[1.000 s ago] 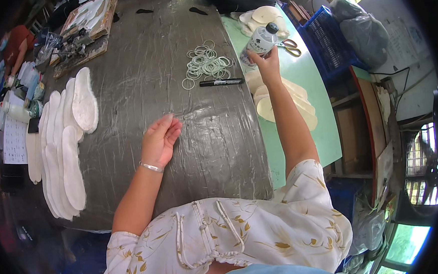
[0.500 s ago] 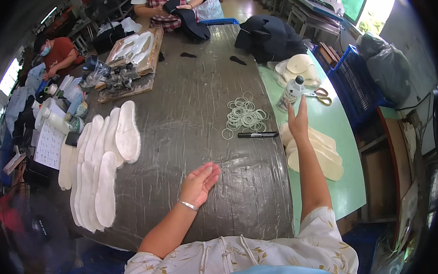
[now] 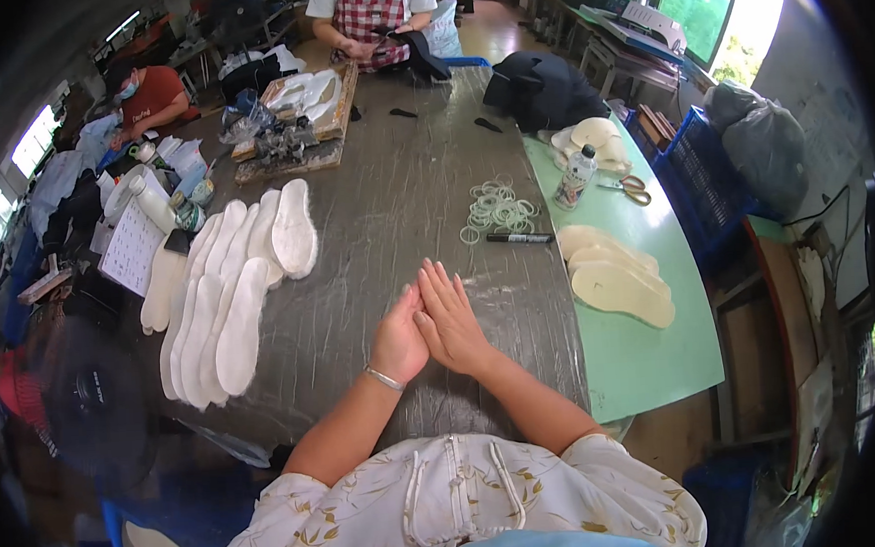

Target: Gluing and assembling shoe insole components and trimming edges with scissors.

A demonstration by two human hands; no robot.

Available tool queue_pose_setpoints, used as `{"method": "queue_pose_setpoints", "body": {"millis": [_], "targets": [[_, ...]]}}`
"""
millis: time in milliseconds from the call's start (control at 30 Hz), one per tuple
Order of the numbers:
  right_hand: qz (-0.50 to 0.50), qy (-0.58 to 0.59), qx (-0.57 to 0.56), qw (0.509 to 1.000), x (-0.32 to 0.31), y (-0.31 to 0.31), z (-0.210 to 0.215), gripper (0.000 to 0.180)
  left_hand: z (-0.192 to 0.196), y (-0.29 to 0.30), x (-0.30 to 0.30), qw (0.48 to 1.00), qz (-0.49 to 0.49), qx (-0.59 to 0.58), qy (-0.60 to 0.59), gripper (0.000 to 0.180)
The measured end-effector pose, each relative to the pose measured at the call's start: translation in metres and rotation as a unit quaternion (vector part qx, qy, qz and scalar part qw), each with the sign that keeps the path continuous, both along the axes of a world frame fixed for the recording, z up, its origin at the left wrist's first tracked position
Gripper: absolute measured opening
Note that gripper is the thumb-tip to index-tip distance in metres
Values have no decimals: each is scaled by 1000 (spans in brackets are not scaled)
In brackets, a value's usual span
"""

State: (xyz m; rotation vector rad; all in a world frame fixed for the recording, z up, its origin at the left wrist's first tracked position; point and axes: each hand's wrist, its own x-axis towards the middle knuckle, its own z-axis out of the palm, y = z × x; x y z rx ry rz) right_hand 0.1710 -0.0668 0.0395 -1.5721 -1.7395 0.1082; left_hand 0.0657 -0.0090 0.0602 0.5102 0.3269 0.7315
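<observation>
Right hand [image 3: 452, 318] pulling back from clear plastic bottle [image 3: 574, 176] | both hands meeting flat, empty, left hand [image 3: 399, 342] overlapped, near table's near edge [image 3: 386, 417] | nearest white foam insoles [image 3: 239, 311] looking light, bendy — pinching an edge seems best

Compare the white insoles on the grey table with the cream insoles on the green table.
The white insoles form a big overlapped fan of many pieces to the left of both hands; the cream insoles are only a few, stacked to the right. The white ones look brighter and thicker-edged; the cream ones look flat and yellowish. Both groups lie flat, untouched by the left hand or right hand.
</observation>
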Motion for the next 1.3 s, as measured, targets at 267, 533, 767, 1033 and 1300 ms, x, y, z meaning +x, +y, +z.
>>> {"method": "queue_pose_setpoints", "body": {"millis": [267, 533, 767, 1033, 1300], "targets": [[62, 20, 67, 996, -5, 26, 10, 56, 5, -16, -23, 998, -24, 41, -30, 58], [124, 190, 91, 970, -69, -13, 7, 54, -3, -17, -42, 989, 26, 148, -17, 64], [105, 152, 98, 978, -36, 7, 33, 42, -19, -34, -46, 983, -11, 185, 9, 49], [191, 269, -28, 944, -26, -16, 25, 28, -11, -13, -69, 824, 58, 464, 320, 19], [196, 569, -13, 798, -60, -27, 7, 37, -10, -23, -61, 778, 231, 492, 316, 16]]}}
